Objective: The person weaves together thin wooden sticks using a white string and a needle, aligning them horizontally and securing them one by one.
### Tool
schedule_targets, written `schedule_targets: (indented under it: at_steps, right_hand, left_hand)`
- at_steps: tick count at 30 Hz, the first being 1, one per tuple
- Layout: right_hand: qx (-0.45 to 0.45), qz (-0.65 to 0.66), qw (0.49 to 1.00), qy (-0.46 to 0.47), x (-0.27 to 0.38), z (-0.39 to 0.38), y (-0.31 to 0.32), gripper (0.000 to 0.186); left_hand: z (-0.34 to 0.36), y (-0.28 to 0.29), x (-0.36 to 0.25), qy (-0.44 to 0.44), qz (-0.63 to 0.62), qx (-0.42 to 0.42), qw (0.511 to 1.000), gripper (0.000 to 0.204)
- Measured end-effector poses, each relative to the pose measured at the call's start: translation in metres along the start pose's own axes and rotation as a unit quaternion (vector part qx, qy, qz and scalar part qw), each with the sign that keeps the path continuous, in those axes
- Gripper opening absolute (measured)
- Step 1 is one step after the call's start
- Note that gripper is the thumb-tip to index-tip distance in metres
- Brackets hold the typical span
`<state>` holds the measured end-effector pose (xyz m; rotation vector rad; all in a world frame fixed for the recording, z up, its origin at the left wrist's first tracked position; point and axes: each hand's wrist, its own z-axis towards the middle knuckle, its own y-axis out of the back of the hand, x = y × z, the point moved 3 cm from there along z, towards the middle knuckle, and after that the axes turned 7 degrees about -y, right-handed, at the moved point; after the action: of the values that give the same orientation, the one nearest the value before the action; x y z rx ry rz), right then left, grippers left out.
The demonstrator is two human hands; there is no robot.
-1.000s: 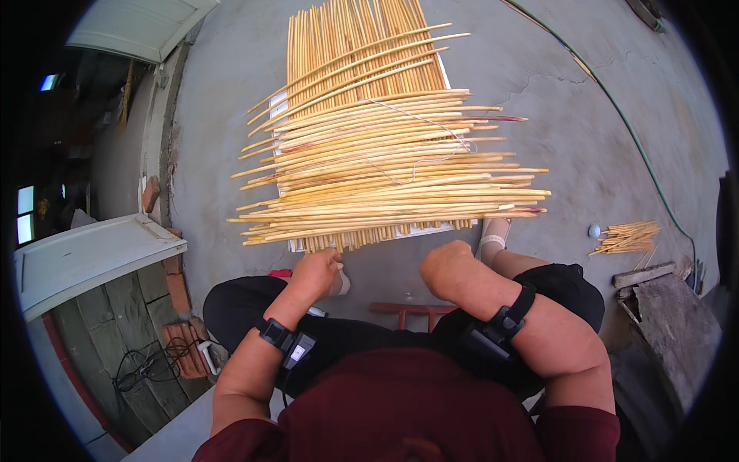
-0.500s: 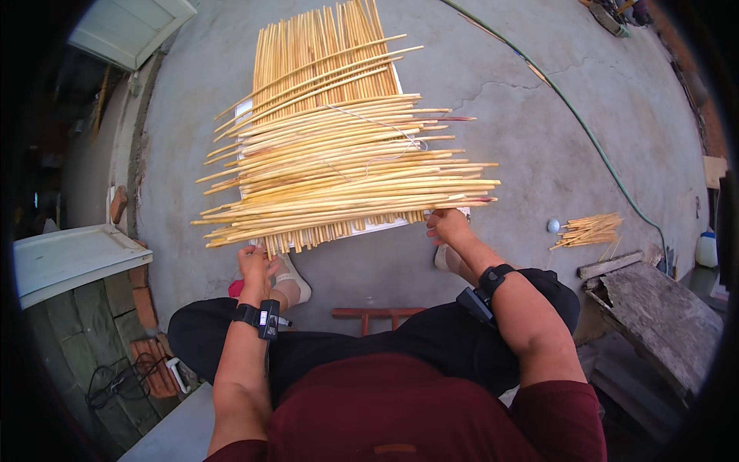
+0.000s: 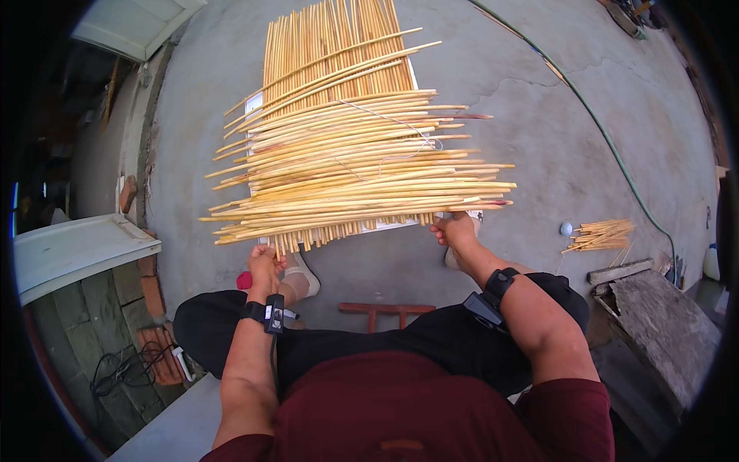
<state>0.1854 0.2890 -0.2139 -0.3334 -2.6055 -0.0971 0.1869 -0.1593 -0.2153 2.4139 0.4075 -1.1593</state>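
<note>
In front of me a layer of pale yellow stalks (image 3: 331,58), lined up pointing away, rests on a white board (image 3: 391,224). Many loose stalks (image 3: 362,158) lie crosswise over it, and a thin white string (image 3: 385,115) loops across them. My left hand (image 3: 264,266) is at the near left corner by the stalk ends, its fingers closed in a pinch. At the near right corner, just below the crosswise stalks, is my right hand (image 3: 456,229) with fingers curled together. What either hand pinches is too small or hidden to make out.
A low reddish stool or bar (image 3: 385,309) stands between my feet. To the right lie short stalks (image 3: 600,236), a ball of string (image 3: 566,229), a green hose (image 3: 600,138) and a weathered board (image 3: 662,316). Bricks (image 3: 158,358) and a black cable (image 3: 123,377) are at left.
The whole view has shifted slightly, so the stalks and hands appear a little farther right. Both hands stay at the near corners, with only small finger movements.
</note>
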Motion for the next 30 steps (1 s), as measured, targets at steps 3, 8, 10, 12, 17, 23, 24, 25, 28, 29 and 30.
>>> schedule_targets:
  at_steps: [3,8,10,12,17,23,24,25,28,29,30]
  right_hand:
    - [-0.008,-0.021,1.000,0.013,-0.004,0.002,0.000,0.029]
    - [0.011,0.004,0.999,0.033,-0.019,0.002,0.003,0.027]
    - [0.015,0.011,0.999,0.031,-0.019,0.004,0.005,0.025]
    - [0.052,0.017,0.998,0.014,-0.019,0.008,0.004,0.018]
    - [0.069,-0.031,0.997,0.034,-0.026,0.010,-0.002,0.011]
    - [0.082,-0.075,0.992,0.066,-0.034,0.016,0.001,0.013]
    - [0.070,-0.076,0.993,0.064,-0.031,0.013,0.000,0.015]
    - [0.058,-0.077,0.993,0.062,-0.029,0.011,0.000,0.017]
    - [0.063,-0.074,0.994,0.047,-0.015,0.001,-0.003,0.022]
    - [0.057,-0.062,0.996,0.036,-0.011,-0.002,-0.003,0.023]
    - [0.062,-0.051,0.996,0.031,-0.014,0.002,0.000,0.024]
  left_hand:
    - [-0.003,0.004,0.005,0.010,0.000,-0.004,1.000,0.011]
    - [-0.006,0.004,0.000,0.008,-0.004,-0.003,1.000,0.011]
    - [-0.004,0.005,0.000,0.003,-0.008,0.010,1.000,0.011]
    - [-0.004,0.004,0.002,0.001,-0.019,0.014,1.000,0.010]
    - [-0.005,0.010,0.006,-0.005,-0.051,0.014,0.999,0.010]
    - [-0.022,0.004,0.003,0.000,-0.040,0.008,0.999,0.008]
    - [-0.022,0.004,0.007,0.011,-0.025,0.018,0.999,0.008]
    - [-0.018,0.006,0.008,0.008,-0.026,0.009,1.000,0.008]
    - [-0.015,0.008,0.012,0.071,0.011,0.047,0.996,0.015]
    - [-0.011,0.004,0.008,0.092,0.001,0.066,0.994,0.020]
    - [-0.006,0.000,0.005,0.111,-0.008,0.089,0.990,0.025]
